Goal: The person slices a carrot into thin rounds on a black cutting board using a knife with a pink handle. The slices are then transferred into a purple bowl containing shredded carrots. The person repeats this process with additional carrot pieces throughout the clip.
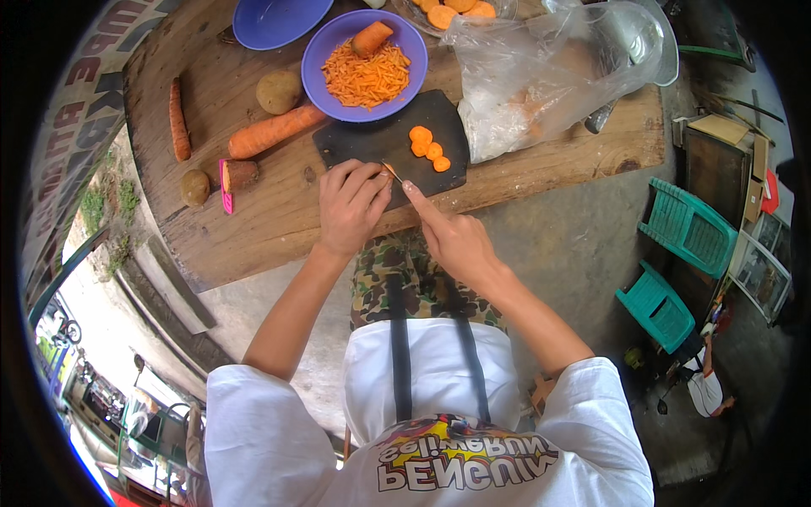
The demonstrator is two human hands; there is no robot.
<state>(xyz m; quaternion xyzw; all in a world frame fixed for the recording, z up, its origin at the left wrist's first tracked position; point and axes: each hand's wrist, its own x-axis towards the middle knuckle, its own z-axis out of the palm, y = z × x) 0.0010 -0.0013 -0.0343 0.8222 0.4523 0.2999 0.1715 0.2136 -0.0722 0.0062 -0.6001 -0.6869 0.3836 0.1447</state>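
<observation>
My right hand (453,237) grips a knife (394,173), its index finger stretched along the back of the blade; the handle is hidden in the palm. Close beside the blade, my left hand (353,204) bends its fingers over a carrot piece (384,167), of which only a sliver of orange shows. Both hands are at the near edge of a black cutting board (370,142). Several round carrot slices (421,141) lie on the board, right of the blade. Behind them, a purple bowl (310,76) of shredded carrot (364,79) overlaps the board, with a carrot chunk (372,39) on top.
On the wooden table (266,234) at left are a large carrot (272,133), a thin carrot (179,120), two potatoes (279,92), a carrot stub (241,175) and a pink-handled peeler (226,187). A clear plastic bag (526,89) borders the board's right side. Green plastic stools (687,225) stand beyond.
</observation>
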